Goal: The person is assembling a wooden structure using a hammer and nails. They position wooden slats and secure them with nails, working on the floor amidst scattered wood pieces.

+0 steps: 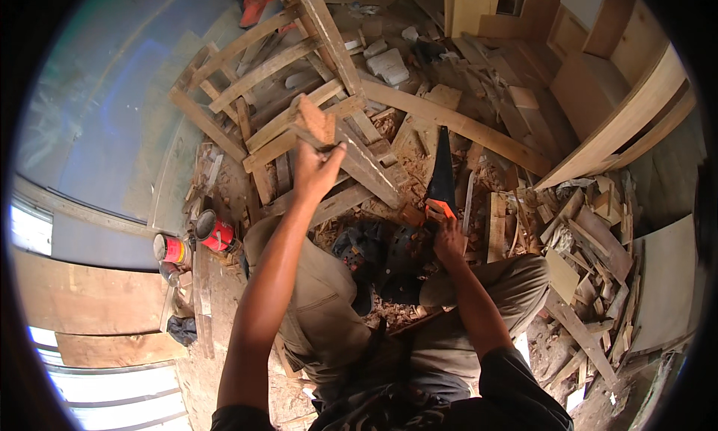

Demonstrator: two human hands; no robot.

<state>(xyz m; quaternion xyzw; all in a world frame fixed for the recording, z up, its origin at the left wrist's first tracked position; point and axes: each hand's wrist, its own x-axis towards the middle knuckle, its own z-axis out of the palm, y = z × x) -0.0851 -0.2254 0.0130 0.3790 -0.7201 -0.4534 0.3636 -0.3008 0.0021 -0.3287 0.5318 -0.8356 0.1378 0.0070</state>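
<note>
My left hand (317, 173) is closed round a short wood block (313, 119), raised in front of the wooden frame. The block has a rough, reddish-brown face. My right hand (449, 242) grips the orange handle of a hand saw (441, 169), its dark blade pointing away from me. Behind the block, a wooden frame (335, 42) of nailed bars leans among the scraps, with one pale-edged bar slanting down toward my feet. The saw blade is apart from the block. Part of the saw's handle is hidden by my right hand.
Two red cans (215, 232) stand at the left beside scrap wood. Heaped offcuts (591, 244) fill the right side. A long plank (464, 126) crosses the far middle. Curved plywood panels (636, 117) rise at the far right. Wood shavings surround my shoes (407, 255).
</note>
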